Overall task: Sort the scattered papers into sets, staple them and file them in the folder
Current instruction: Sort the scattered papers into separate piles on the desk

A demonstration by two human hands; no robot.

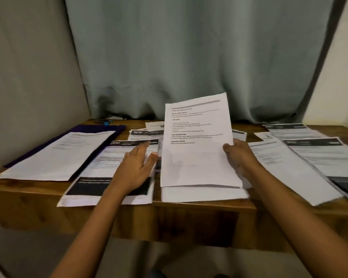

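**Sorting under way: no staple seen, one sheet at the folder**

Grip. The right hand (pixel 236 155) pinched the right edge of a held sheet (pixel 195 149), thumb on the printed face, and stood it nearly upright. Whether one leaf or several were in the pinch could not be told. The left hand (pixel 136 167) lay flat with straight fingers, holding nothing, and pressed on the sheet headed "2692" (pixel 117 157) just left of the grip.

Task items, placed from the grip.
- Directly beneath: a white pile (pixel 203 194) at the near edge of the table (pixel 189 208).
- Left and beyond: a sheet headed "3638" (pixel 141 135), partly covered.
- Right: overlapping dark-headed sheets (pixel 309 157), fanned, not squared.
- Far left: a purple folder (pixel 100 129) with one plain sheet (pixel 58 155) lying on it. Whether that one was filed or only laid there could not be told.
- Far left, at the back: a blue stapler (pixel 105 122), untouched and well apart from both hands.

Progress, judged. Sorting was partway done: rough groups existed, but most papers were loose and overlapping. No staple was visible anywhere. Stapling and nearly all the filing remained.

Writing. The numbers "2692" and "3638" read clearly in the dark header bars. On the held sheet the heading "TASK DESCRIPTION" was legible, and "REQUIRED PROPS" below it probably so. The body text was too blurred to read.
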